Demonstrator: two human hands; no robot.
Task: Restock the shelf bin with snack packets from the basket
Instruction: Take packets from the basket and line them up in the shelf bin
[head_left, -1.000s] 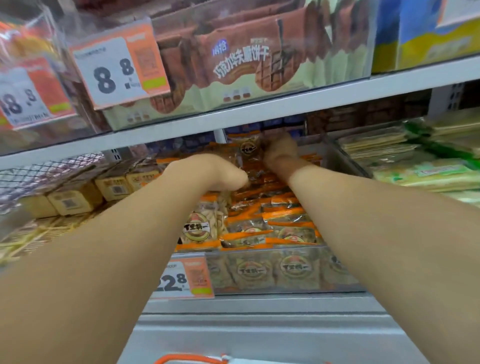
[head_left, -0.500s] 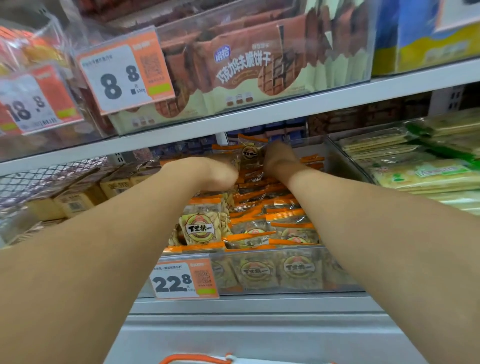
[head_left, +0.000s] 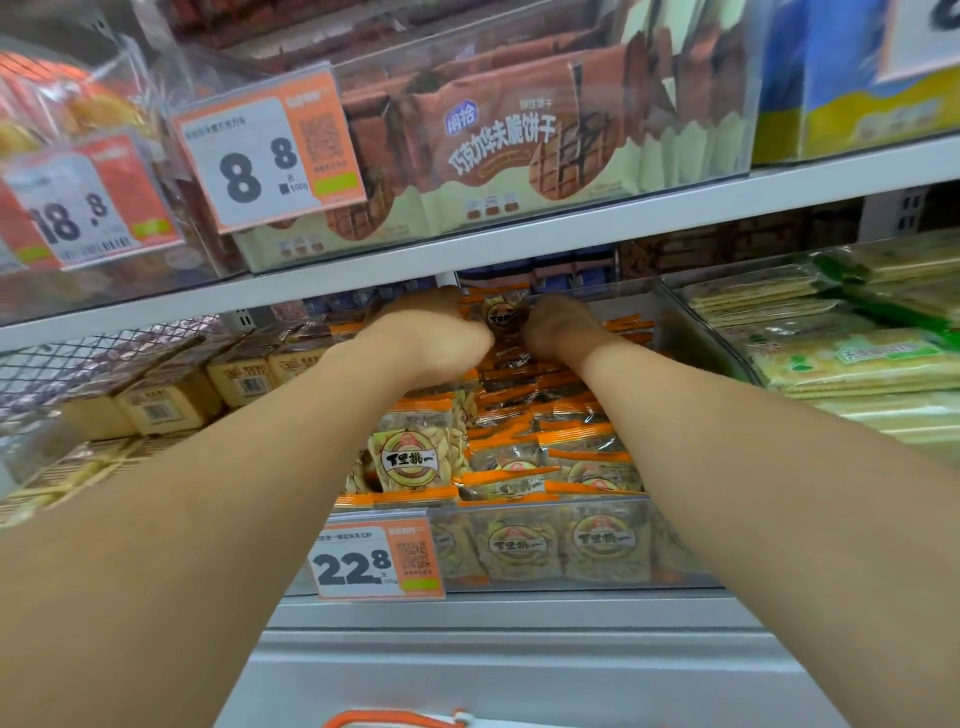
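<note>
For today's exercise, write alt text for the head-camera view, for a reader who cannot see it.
Two bare arms reach deep into a clear shelf bin of orange-edged snack packets; the left hand and right hand flank one upright packet at the back. A 22.8 price tag hangs on the bin's front, with chocolate wafer packs shelved above.

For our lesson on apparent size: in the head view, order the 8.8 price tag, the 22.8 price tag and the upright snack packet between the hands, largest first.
1. 8.8 price tag, largest.
2. 22.8 price tag, nearer the camera yet looks smaller.
3. Upright snack packet, smallest, but farthest back and partly covered by the hands, so its true size is unsure.
</note>
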